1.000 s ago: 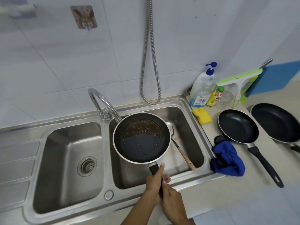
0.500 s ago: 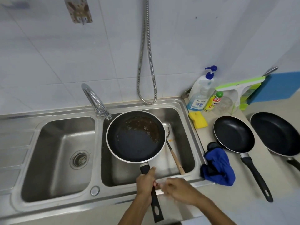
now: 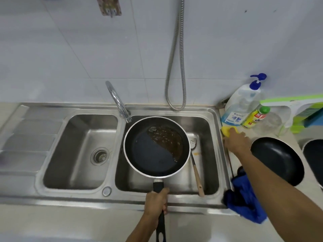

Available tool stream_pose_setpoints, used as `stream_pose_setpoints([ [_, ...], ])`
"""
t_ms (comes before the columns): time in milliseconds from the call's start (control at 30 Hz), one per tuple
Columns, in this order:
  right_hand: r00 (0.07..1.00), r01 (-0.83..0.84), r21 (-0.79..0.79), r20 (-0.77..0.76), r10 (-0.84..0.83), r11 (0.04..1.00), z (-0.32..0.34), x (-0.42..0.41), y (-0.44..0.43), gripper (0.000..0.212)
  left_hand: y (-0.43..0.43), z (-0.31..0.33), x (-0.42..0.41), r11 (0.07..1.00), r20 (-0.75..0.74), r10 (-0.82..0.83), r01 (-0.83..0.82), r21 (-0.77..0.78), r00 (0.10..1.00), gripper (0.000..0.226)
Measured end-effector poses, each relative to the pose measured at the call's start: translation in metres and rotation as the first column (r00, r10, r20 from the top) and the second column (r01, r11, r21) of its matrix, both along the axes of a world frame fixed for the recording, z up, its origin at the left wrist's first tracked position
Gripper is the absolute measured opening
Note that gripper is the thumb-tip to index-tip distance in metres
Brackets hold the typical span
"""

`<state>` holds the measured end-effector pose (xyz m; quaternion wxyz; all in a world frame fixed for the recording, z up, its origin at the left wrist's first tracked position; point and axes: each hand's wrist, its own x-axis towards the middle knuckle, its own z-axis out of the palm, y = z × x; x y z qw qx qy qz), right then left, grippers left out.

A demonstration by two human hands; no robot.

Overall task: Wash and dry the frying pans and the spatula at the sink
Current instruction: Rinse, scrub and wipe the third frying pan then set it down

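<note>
Holding the dirty frying pan (image 3: 153,154) by its black handle, the left grip (image 3: 156,201) has its fingers wrapped tight round it. The pan hangs over the right basin of the sink (image 3: 215,119), with brown greasy gunk across the far-right part of its inside. Just right of it the spatula (image 3: 196,167) lies in that same basin, metal head partly tucked behind the pan's rim, wooden handle pointing at the near edge. The faucet (image 3: 118,102) spout ends at the pan's far-left rim. Over on the counter (image 3: 87,224), the right grip (image 3: 236,142) lies on top of a yellow sponge (image 3: 226,131); honestly can't tell if the fingers are closed on it or only touching. Further right, a second pan (image 3: 277,159) and third pan (image 3: 314,158) sit side by side, and a blue cloth (image 3: 244,203) is bunched at the sink's near-right corner under the forearm. A pump bottle (image 3: 243,103) and small yellow bottle (image 3: 255,117) stand just behind the sponge.
</note>
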<state>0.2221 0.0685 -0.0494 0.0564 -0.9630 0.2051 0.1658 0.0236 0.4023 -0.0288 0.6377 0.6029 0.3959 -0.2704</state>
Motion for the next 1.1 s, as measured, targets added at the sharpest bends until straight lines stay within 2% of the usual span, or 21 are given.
stream_pose_setpoints([
  [133, 0.999, -0.008, -0.004, 0.051, 0.008, 1.000, 0.012, 0.001, 0.002, 0.043, 0.009, -0.004, 0.002, 1.000, 0.004, -0.028, 0.028, -0.006, 1.000, 0.033],
  [200, 0.980, -0.065, -0.013, 0.186, 0.066, 0.998, 0.020, 0.001, 0.018, 0.043, 0.013, -0.004, 0.004, 0.998, -0.016, -0.056, 0.056, -0.014, 0.998, 0.030],
  [267, 0.882, -0.291, -0.025, 0.381, 0.278, 0.957, 0.030, 0.001, 0.052, 0.042, 0.016, -0.004, 0.006, 0.996, -0.032, -0.087, 0.087, -0.020, 0.996, 0.033],
  [300, 0.801, -0.448, -0.037, 0.428, 0.419, 0.893, 0.033, 0.001, 0.075, 0.042, 0.017, -0.003, 0.007, 0.995, -0.031, -0.103, 0.102, -0.023, 0.994, 0.034],
  [367, 0.613, -0.706, -0.083, 0.426, 0.666, 0.703, 0.033, 0.004, 0.129, 0.045, 0.021, -0.001, 0.008, 0.990, -0.021, -0.135, 0.134, -0.034, 0.991, 0.035],
  [400, 0.562, -0.760, -0.110, 0.384, 0.733, 0.641, 0.028, 0.007, 0.154, 0.046, 0.023, 0.000, 0.009, 0.988, -0.015, -0.150, 0.149, -0.037, 0.989, 0.035],
  [433, 0.567, -0.771, -0.123, 0.317, 0.760, 0.625, 0.022, 0.012, 0.175, 0.047, 0.025, 0.001, 0.009, 0.986, -0.007, -0.162, 0.161, -0.042, 0.987, 0.033],
  [533, 0.752, -0.634, -0.146, 0.110, 0.650, 0.759, 0.017, 0.019, 0.205, 0.051, 0.038, 0.005, 0.012, 0.983, 0.008, -0.173, 0.173, -0.062, 0.985, 0.036],
  [600, 0.802, -0.582, -0.173, 0.043, 0.596, 0.795, 0.017, 0.006, 0.203, 0.044, 0.048, 0.005, 0.015, 0.980, 0.000, -0.182, 0.182, -0.079, 0.983, 0.041],
  [667, 0.791, -0.607, -0.130, 0.004, 0.612, 0.784, 0.019, -0.018, 0.203, 0.039, 0.055, 0.006, 0.020, 0.977, -0.007, -0.197, 0.196, -0.078, 0.980, 0.041],
  [800, 0.691, -0.719, 0.130, 0.033, 0.722, 0.683, 0.021, -0.061, 0.243, 0.033, 0.066, 0.008, 0.027, 0.968, -0.032, -0.245, 0.243, -0.057, 0.969, 0.036],
  [867, 0.630, -0.773, 0.156, 0.078, 0.773, 0.615, 0.017, -0.061, 0.274, 0.030, 0.067, 0.011, 0.027, 0.960, -0.043, -0.277, 0.275, -0.056, 0.960, 0.036],
  [933, 0.603, -0.798, 0.121, 0.143, 0.785, 0.591, 0.014, -0.048, 0.304, 0.031, 0.066, 0.013, 0.024, 0.955, -0.054, -0.292, 0.289, -0.060, 0.955, 0.034],
  [1100, 0.758, -0.647, 0.045, 0.149, 0.635, 0.762, 0.002, 0.020, 0.327, 0.037, 0.067, 0.015, 0.015, 0.953, -0.074, -0.302, 0.299, -0.053, 0.951, 0.029],
])
